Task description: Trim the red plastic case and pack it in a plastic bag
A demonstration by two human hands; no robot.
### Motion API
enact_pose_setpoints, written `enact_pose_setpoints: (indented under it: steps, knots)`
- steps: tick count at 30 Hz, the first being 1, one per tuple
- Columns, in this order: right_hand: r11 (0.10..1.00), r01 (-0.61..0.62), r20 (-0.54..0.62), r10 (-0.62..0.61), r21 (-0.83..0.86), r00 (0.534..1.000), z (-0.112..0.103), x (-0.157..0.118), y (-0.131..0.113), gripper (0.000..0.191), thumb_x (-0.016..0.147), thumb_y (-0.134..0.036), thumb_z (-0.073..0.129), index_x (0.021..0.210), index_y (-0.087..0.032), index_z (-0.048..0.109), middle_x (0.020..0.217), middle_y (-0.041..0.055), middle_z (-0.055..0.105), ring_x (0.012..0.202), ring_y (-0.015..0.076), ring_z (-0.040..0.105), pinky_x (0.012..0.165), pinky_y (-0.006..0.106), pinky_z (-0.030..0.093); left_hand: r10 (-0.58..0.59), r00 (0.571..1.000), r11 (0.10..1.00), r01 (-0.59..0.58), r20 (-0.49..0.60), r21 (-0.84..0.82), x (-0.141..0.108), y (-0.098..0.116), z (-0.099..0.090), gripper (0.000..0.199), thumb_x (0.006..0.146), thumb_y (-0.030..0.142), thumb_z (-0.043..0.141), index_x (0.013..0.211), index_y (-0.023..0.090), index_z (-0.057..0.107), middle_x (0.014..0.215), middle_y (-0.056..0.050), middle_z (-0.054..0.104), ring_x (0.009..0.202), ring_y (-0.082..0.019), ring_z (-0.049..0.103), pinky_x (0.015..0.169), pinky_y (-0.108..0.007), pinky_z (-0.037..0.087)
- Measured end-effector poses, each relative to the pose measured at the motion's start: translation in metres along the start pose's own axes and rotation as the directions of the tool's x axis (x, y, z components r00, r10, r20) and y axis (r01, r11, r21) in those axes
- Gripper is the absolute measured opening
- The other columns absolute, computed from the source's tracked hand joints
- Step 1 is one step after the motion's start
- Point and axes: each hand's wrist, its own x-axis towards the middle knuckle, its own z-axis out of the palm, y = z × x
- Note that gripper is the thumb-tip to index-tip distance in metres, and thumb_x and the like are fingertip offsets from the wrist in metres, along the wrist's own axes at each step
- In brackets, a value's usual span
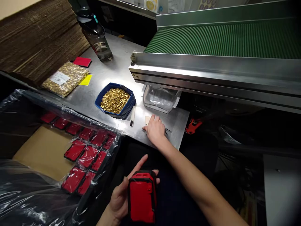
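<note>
My left hand (118, 197) is wrapped round a red and black rectangular plastic case (141, 201), with the index finger stretched out past its top. On the metal table's front corner, my right hand (155, 130) rests with bent fingers, the thumb apart on the left. A small beige piece (147, 120) lies beside its fingers, and a thin dark tool (167, 130) shows partly from under the hand. What the fingertips grip, if anything, is hidden. To the left stands a blue bin (131, 106) of small gold-coloured metal parts (115, 99); a small white and black strip (133, 116) lies next to it.
A lined box (39, 147) at left holds several red and black pieces (87, 155). Behind are a bag of gold parts (70, 75), stacked cardboard (39, 37) and a water bottle (97, 39). A green conveyor (211, 40) overhangs a clear tray (161, 97). An orange-red tool (194, 126) lies right.
</note>
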Motion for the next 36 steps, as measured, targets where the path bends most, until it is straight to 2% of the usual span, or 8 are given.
enact_pose_setpoints:
  steps: [4, 10, 15, 25, 28, 30, 32, 36]
  knots:
    - [0.998, 0.048, 0.020, -0.049, 0.028, 0.999, 0.008, -0.003, 0.003, 0.043, 0.094, -0.042, 0.068, 0.124, -0.014, 0.057, 0.120, 0.0189, 0.066, 0.109, 0.0338, 0.067, 0.088, 0.041, 0.054, 0.016, 0.998, 0.999, -0.019, -0.058, -0.048, 0.005, -0.001, -0.007, 0.084, 0.083, 0.058, 0.076, 0.148, 0.010, 0.050, 0.146, -0.018, 0.062, 0.130, -0.032, 0.063, 0.118, -0.043, 0.043]
    - [0.918, 0.263, 0.040, -0.287, 0.297, 0.957, -0.003, -0.058, 0.060, 0.038, 0.108, -0.036, 0.042, 0.145, -0.030, 0.047, 0.118, 0.0058, 0.074, 0.099, 0.0234, 0.072, 0.085, 0.033, 0.052, 0.002, 0.950, 1.000, -0.002, -0.313, 0.000, 0.020, 0.000, -0.003, 0.057, 0.098, 0.057, 0.055, 0.136, 0.016, 0.060, 0.131, -0.018, 0.071, 0.113, -0.033, 0.072, 0.103, -0.047, 0.055]
    - [0.766, 0.327, -0.003, -0.391, 0.554, 0.921, -0.013, -0.104, 0.121, 0.023, 0.105, -0.037, 0.052, 0.108, -0.026, 0.071, 0.104, 0.0039, 0.075, 0.093, 0.0187, 0.069, 0.083, 0.028, 0.049, -0.046, 0.894, 0.998, 0.061, -0.445, 0.019, 0.034, 0.001, 0.002, 0.051, 0.100, 0.055, 0.049, 0.127, 0.014, 0.061, 0.124, -0.021, 0.074, 0.098, -0.031, 0.077, 0.086, -0.042, 0.061]
    - [0.877, 0.348, -0.055, -0.350, 0.332, 0.935, -0.033, -0.142, 0.147, 0.040, 0.103, -0.037, 0.052, 0.067, -0.021, 0.047, 0.063, -0.0018, 0.046, 0.059, 0.0127, 0.045, 0.059, 0.030, 0.029, -0.025, 0.881, 0.993, 0.077, -0.473, 0.090, 0.043, 0.000, -0.004, 0.059, 0.101, 0.056, 0.046, 0.135, 0.009, 0.059, 0.127, -0.024, 0.073, 0.097, -0.031, 0.076, 0.086, -0.042, 0.062]
    - [0.862, 0.383, -0.004, -0.405, 0.332, 0.914, -0.043, -0.147, 0.143, 0.030, 0.103, -0.037, 0.054, 0.077, -0.022, 0.053, 0.067, -0.0019, 0.055, 0.062, 0.0129, 0.052, 0.062, 0.028, 0.033, -0.020, 0.876, 0.992, 0.079, -0.483, 0.101, 0.045, -0.001, -0.004, 0.059, 0.101, 0.056, 0.046, 0.134, 0.009, 0.060, 0.127, -0.023, 0.073, 0.097, -0.031, 0.076, 0.086, -0.042, 0.061]
    - [0.844, 0.398, 0.075, -0.451, 0.358, 0.889, -0.049, -0.150, 0.139, 0.015, 0.104, -0.037, 0.054, 0.107, -0.023, 0.058, 0.078, -0.0011, 0.065, 0.066, 0.0142, 0.059, 0.064, 0.027, 0.037, -0.021, 0.876, 0.990, 0.084, -0.482, 0.110, 0.046, -0.001, -0.004, 0.059, 0.100, 0.056, 0.047, 0.133, 0.009, 0.061, 0.124, -0.023, 0.074, 0.096, -0.031, 0.076, 0.085, -0.042, 0.061]
    - [0.829, 0.399, 0.158, -0.488, 0.393, 0.859, -0.051, -0.154, 0.135, 0.041, 0.104, -0.039, 0.053, 0.140, -0.023, 0.041, 0.093, 0.0017, 0.072, 0.073, 0.0166, 0.065, 0.067, 0.028, 0.042, -0.026, 0.879, 0.989, 0.091, -0.475, 0.114, 0.047, -0.001, -0.003, 0.058, 0.100, 0.056, 0.047, 0.131, 0.009, 0.063, 0.121, -0.022, 0.075, 0.093, -0.030, 0.077, 0.084, -0.040, 0.061]
    - [0.785, 0.452, 0.282, -0.589, 0.425, 0.758, -0.051, -0.161, 0.125, 0.031, 0.107, -0.037, 0.046, 0.136, -0.026, 0.048, 0.103, 0.0041, 0.072, 0.081, 0.0180, 0.067, 0.070, 0.029, 0.043, -0.043, 0.887, 0.989, 0.102, -0.461, 0.105, 0.048, -0.002, -0.005, 0.056, 0.100, 0.056, 0.049, 0.130, 0.011, 0.065, 0.121, -0.020, 0.076, 0.091, -0.028, 0.077, 0.082, -0.038, 0.061]
